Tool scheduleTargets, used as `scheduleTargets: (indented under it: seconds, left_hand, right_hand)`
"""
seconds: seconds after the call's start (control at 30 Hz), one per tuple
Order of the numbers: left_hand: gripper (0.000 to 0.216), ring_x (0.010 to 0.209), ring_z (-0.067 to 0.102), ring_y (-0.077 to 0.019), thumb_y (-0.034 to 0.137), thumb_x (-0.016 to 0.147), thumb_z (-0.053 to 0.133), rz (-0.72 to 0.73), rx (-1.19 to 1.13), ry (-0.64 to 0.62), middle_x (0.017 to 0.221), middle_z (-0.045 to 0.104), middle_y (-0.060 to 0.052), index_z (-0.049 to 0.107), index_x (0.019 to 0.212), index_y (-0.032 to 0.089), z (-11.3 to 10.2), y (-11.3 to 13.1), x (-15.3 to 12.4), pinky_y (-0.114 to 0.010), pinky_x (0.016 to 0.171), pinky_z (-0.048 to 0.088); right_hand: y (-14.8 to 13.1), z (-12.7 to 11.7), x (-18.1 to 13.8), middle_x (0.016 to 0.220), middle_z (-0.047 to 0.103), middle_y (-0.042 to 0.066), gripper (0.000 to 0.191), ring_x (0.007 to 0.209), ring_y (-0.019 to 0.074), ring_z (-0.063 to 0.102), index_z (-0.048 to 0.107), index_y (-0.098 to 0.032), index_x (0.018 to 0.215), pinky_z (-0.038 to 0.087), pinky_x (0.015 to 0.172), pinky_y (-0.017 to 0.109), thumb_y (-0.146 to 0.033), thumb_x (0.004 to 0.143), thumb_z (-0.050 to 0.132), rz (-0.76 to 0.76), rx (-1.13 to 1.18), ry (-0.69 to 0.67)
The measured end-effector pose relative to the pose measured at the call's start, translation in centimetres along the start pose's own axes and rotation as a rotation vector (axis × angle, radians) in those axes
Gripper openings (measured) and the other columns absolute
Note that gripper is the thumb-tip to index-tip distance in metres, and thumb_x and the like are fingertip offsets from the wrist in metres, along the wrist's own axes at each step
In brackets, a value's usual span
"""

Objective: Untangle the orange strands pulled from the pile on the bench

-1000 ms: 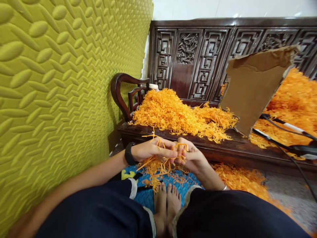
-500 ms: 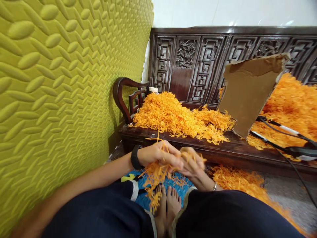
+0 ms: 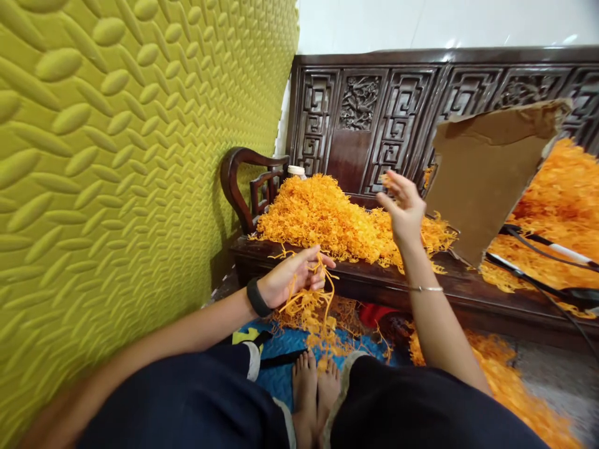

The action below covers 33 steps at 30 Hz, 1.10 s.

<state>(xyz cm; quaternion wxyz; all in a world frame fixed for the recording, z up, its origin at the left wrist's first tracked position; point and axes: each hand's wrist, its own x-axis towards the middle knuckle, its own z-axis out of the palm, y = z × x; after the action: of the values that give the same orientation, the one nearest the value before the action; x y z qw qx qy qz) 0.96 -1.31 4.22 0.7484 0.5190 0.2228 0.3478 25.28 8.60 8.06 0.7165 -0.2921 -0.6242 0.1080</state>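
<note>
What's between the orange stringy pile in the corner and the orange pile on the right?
A torn brown cardboard sheet, tilted on the dark wooden bench, separates the corner pile of orange strands from the right-hand orange pile. The head view shows it.

The scene is bright and evenly lit by soft, diffuse light from above, with no hard shadows. The white wall (image 3: 421,22) is close to blown out, and pale glare streaks lie along the glossy top rail of the carved bench (image 3: 374,57). A soft shadow falls beside the armrest (image 3: 248,154) on the padded yellow-green wall (image 3: 116,156). The wide lens bends that wall and the bench rail towards the edges. The right hand (image 3: 403,209) is slightly smeared by blur. The left hand (image 3: 292,280) and its orange strands (image 3: 309,308) are sharper. The dark trousers (image 3: 187,405) at the bottom edge are soft, and the heap (image 3: 561,187) at far right loses detail in saturated orange.
</note>
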Motion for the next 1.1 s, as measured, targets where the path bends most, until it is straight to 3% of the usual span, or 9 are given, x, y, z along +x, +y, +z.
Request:
scheduleTargets:
  seconds: [0.1, 0.2, 0.37, 0.5, 0.63, 0.8, 0.87, 1.0, 1.1]
  left_hand:
    - [0.044, 0.053, 0.044, -0.009, 0.052, 0.083, 0.047, 0.009, -0.056, 0.018, 0.054, 0.047, 0.002, 0.061, 0.086, 0.011, -0.2, 0.1, 0.0, -0.021, 0.057, 0.036]
    - [0.044, 0.057, 0.05, -0.011, 0.052, 0.085, 0.045, 0.009, -0.125, 0.035, 0.059, 0.053, -0.001, 0.059, 0.089, 0.01, -0.4, 0.1, 0.2, -0.023, 0.06, 0.039]
    - [0.042, 0.063, 0.057, -0.0137, 0.044, 0.092, 0.033, 0.059, -0.249, 0.147, 0.066, 0.059, -0.006, 0.057, 0.089, 0.01, -0.4, 0.4, 0.2, -0.025, 0.067, 0.044]
    - [0.039, 0.066, 0.06, -0.0146, 0.037, 0.094, 0.03, 0.093, -0.331, 0.21, 0.068, 0.061, -0.007, 0.057, 0.087, 0.01, 0.1, 0.9, 0.1, -0.025, 0.068, 0.046]
    - [0.034, 0.068, 0.061, -0.014, 0.031, 0.094, 0.032, 0.153, -0.382, 0.249, 0.068, 0.06, -0.005, 0.057, 0.086, 0.01, 0.1, 1.0, 0.1, -0.025, 0.072, 0.046]
    - [0.02, 0.074, 0.061, -0.0137, 0.026, 0.088, 0.046, 0.196, -0.362, 0.23, 0.073, 0.062, -0.005, 0.058, 0.086, 0.01, -0.6, 0.4, 0.4, -0.026, 0.078, 0.045]
    - [0.013, 0.075, 0.06, -0.0127, 0.024, 0.081, 0.057, 0.22, -0.283, 0.239, 0.075, 0.062, -0.004, 0.058, 0.086, 0.012, -0.7, 0.2, 0.4, -0.025, 0.078, 0.044]
    - [0.031, 0.068, 0.055, -0.0099, 0.02, 0.064, 0.074, 0.226, 0.022, 0.277, 0.071, 0.06, 0.003, 0.054, 0.087, 0.016, -0.4, 0.0, -0.1, -0.024, 0.069, 0.04]
    - [0.039, 0.064, 0.052, -0.0086, 0.015, 0.056, 0.079, 0.087, 0.263, 0.143, 0.068, 0.057, 0.005, 0.053, 0.085, 0.016, 0.0, 0.1, -0.6, -0.024, 0.067, 0.039]
  right_hand:
    - [2.9, 0.5, 0.6, 0.127, 0.052, 0.012, 0.055, 0.121, 0.0274, 0.041, 0.065, -0.023, 0.102, 0.019, 0.105, 0.049, -0.013, 0.05, 0.079, 0.107, -0.107, -0.13]
    - [2.4, 1.3, -1.2, 0.123, 0.055, 0.013, 0.038, 0.116, 0.026, 0.046, 0.066, -0.021, 0.096, 0.029, 0.1, 0.049, -0.019, 0.059, 0.076, 0.169, -0.135, -0.191]
    - [-4.8, 2.5, -6.0, 0.086, 0.066, 0.003, 0.011, 0.081, 0.0141, 0.061, 0.063, -0.02, 0.087, 0.047, 0.079, 0.032, -0.028, 0.082, 0.058, 0.199, 0.111, -0.498]
    - [-9.7, 3.2, -9.3, 0.069, 0.06, 0.001, 0.018, 0.065, 0.0111, 0.056, 0.059, -0.017, 0.072, 0.046, 0.064, 0.026, -0.03, 0.084, 0.058, 0.071, 0.029, -0.808]
    - [-10.1, 3.8, -11.3, 0.082, 0.058, 0.006, 0.018, 0.077, 0.0158, 0.055, 0.058, -0.014, 0.085, 0.045, 0.07, 0.03, -0.031, 0.082, 0.061, -0.187, -0.359, -0.749]
    - [-8.8, 4.2, -11.6, 0.09, 0.058, 0.012, 0.017, 0.085, 0.0211, 0.053, 0.056, -0.01, 0.097, 0.044, 0.074, 0.034, -0.024, 0.087, 0.053, -0.368, -0.586, -0.68]
    - [-8.8, 4.1, -11.5, 0.086, 0.058, 0.01, 0.011, 0.081, 0.0204, 0.052, 0.056, -0.013, 0.092, 0.043, 0.072, 0.034, -0.02, 0.089, 0.049, -0.364, -0.59, -0.671]
    - [-9.3, 3.7, -11.4, 0.08, 0.056, 0.005, 0.008, 0.077, 0.016, 0.051, 0.053, -0.017, 0.082, 0.042, 0.071, 0.029, -0.016, 0.088, 0.048, -0.201, -0.398, -0.68]
    - [-9.7, 3.3, -11.6, 0.078, 0.055, 0.003, 0.01, 0.074, 0.0131, 0.051, 0.05, -0.017, 0.08, 0.041, 0.068, 0.025, -0.009, 0.085, 0.047, -0.094, -0.285, -0.683]
